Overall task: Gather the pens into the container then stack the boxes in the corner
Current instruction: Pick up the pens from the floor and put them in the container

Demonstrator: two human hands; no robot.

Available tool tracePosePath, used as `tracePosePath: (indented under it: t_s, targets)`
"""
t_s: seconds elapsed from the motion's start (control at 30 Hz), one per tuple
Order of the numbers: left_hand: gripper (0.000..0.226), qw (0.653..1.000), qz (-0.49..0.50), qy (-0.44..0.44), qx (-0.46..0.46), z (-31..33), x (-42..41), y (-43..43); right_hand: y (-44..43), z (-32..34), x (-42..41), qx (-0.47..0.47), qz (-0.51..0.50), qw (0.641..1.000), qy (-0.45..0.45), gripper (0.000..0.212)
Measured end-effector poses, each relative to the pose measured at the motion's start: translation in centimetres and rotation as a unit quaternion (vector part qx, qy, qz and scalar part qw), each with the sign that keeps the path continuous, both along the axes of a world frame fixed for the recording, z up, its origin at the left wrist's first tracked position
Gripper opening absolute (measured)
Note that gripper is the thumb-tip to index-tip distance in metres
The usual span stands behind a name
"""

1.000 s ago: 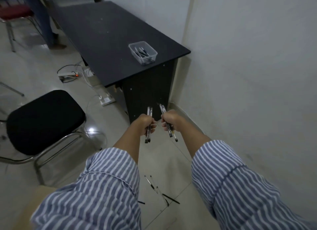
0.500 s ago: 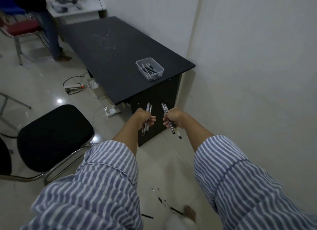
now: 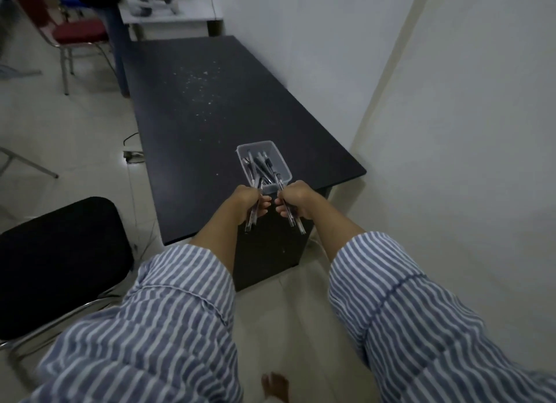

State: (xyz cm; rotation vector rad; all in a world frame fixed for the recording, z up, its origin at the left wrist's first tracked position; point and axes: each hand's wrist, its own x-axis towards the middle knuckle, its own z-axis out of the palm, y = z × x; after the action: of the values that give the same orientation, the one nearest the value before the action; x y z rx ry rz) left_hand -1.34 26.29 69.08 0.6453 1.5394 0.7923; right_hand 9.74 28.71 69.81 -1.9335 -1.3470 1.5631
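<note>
**Both fists full of pens, almost at the container**

Head view: the step in hand looks like the first half of the task, gathering the pens; nothing that could be one of the boxes to stack shows anywhere in this view, so that half seems not yet begun. The left hand [image 3: 248,203] is clenched around a small bundle of pens [image 3: 252,219], their lower ends sticking out below the fist. The right hand [image 3: 296,201] is clenched the same way on a second bundle [image 3: 293,220], tips also pointing down and toward the person. Both fists hang side by side, close together but apart, at the near end of the clear container [image 3: 264,166].

The container is a see-through rectangular tub standing upright near the front right corner of the dark surface [image 3: 192,101]. It already holds a loose heap of pens lying lengthwise and crossing one another, so the new ones would land on top. The upper ends of the held pens appear to overlap its near rim, though I cannot tell whether they touch it.

The next move, as I judge it, calls for bringing each fist over the open top, tilting the pens to lie along the tub's length and opening the fingers, one hand after the other. Dropped crosswise, pens could bridge the rim and roll off the surface edge just beside it.

A black chair [image 3: 57,261] stands to the left, clear of the reach.
</note>
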Motion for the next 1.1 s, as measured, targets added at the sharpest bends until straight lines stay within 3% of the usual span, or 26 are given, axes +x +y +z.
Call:
tracePosePath:
  t_s: [0.1, 0.27, 0.43, 0.5, 0.6, 0.73, 0.87, 0.93, 1.1]
  targets:
    - [0.022, 1.000, 0.024, -0.004, -0.007, 0.0, 0.0, 3.5, 4.1, -0.1, -0.2, -0.011, 0.025, 1.000, -0.005, 0.017]
    - [0.023, 0.998, 0.062, -0.012, -0.014, -0.9, 0.2, 8.7, 9.4, -1.3, -0.8, -0.010, 0.067, 0.998, -0.018, 0.023]
    - [0.020, 0.995, 0.051, 0.080, -0.025, -3.1, 0.6, 13.6, 12.8, -2.2, -2.2, 0.010, 0.111, 0.991, -0.067, 0.030]
    - [0.034, 0.992, 0.020, 0.115, -0.040, -5.7, 0.6, 16.5, 13.4, -2.2, -3.2, 0.038, 0.146, 0.985, -0.087, 0.037]
    - [0.040, 0.986, 0.046, 0.150, -0.052, -5.5, 0.0, 17.1, 16.2, -4.1, -3.2, 0.047, 0.122, 0.986, -0.100, 0.019]
    - [0.040, 0.972, 0.088, 0.214, -0.041, -5.9, -0.9, 18.0, 17.6, -5.1, -3.1, 0.051, 0.110, 0.988, -0.097, 0.034]
    - [0.037, 0.953, 0.097, 0.285, -0.017, -5.4, -0.9, 17.7, 17.8, -5.0, -2.6, 0.078, 0.068, 0.993, -0.060, 0.021]
    - [0.032, 0.937, 0.085, 0.339, 0.005, -5.4, -1.3, 17.4, 17.7, -4.9, -2.2, 0.115, 0.063, 0.990, -0.056, 0.029]
    - [0.021, 0.923, 0.069, 0.377, 0.043, -5.4, -1.4, 16.4, 16.5, -4.8, -1.3, 0.229, 0.094, 0.967, -0.068, 0.020]
